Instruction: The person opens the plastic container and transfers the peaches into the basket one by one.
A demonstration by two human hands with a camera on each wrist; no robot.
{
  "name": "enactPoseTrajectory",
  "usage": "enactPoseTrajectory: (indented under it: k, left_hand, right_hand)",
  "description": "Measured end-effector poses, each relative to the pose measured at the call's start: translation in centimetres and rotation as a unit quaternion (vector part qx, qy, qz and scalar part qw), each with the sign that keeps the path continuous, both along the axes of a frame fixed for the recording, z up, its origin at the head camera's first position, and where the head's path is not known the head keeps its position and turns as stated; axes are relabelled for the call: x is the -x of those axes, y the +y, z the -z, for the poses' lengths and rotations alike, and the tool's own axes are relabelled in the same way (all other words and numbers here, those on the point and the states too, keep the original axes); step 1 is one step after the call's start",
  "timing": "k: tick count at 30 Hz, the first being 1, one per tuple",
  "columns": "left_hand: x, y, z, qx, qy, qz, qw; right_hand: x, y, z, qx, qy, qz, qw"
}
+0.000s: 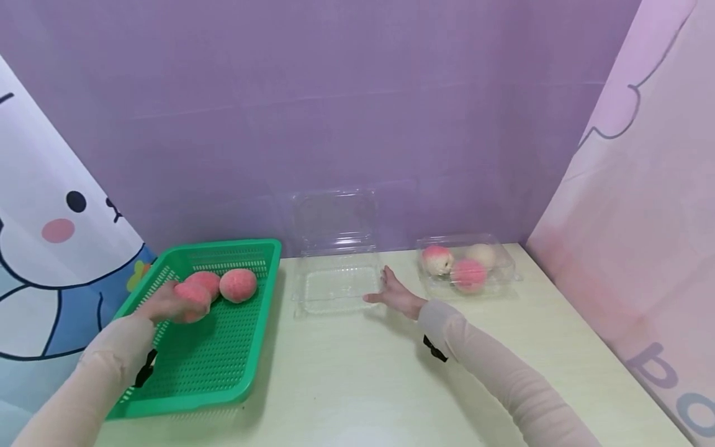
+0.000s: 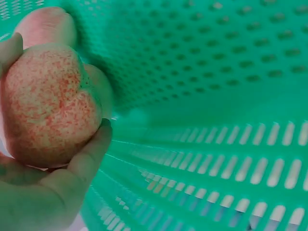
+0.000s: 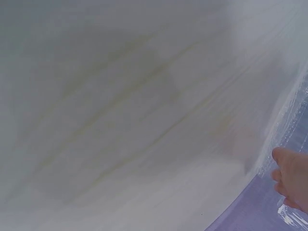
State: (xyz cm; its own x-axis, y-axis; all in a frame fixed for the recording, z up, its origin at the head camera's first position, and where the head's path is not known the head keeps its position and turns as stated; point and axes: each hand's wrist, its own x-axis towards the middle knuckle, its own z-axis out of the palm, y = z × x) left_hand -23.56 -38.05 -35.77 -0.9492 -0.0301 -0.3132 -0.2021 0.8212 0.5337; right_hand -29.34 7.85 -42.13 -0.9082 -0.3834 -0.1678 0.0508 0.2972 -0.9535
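Note:
My left hand (image 1: 163,302) is inside the green basket (image 1: 185,405) and grips a pink peach (image 2: 50,108), thumb on one side and fingers on the other. Right behind it in the basket lie two more peaches, one partly covered by the held one (image 1: 206,281) and one to its right (image 1: 238,285). At the middle of the table, a clear plastic clamshell box (image 1: 341,282) stands with its lid (image 1: 335,217) raised against the backdrop. My right hand (image 1: 395,294) holds nothing; its fingers and thumb are spread at the box's right side.
A second clear clamshell box (image 1: 501,276) sits at the back right of the table, lid down, with three peaches inside, one of them pale (image 1: 481,255). A purple cloth backdrop (image 1: 357,112) rises directly behind the boxes. Printed cloth panels flank the table.

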Motion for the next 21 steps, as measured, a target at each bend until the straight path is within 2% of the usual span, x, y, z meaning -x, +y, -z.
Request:
enactPoseTrajectory:
  k: [3,11,21]
  left_hand:
    - [-0.1,-0.5,0.6,-0.008,0.006,0.002,1.0000]
    - [-0.2,-1.1,1.8,-0.013,0.041,-0.002,0.9991]
    - [0.4,-1.7,3.3,-0.010,0.076,0.023,0.9968]
  right_hand:
    - [0.9,0.1,1.3,-0.003,0.007,-0.005,1.000]
    - [0.8,0.0,1.4,-0.004,0.002,-0.006,1.000]
    - [1.0,0.0,1.0,-0.009,-0.010,0.004,1.000]
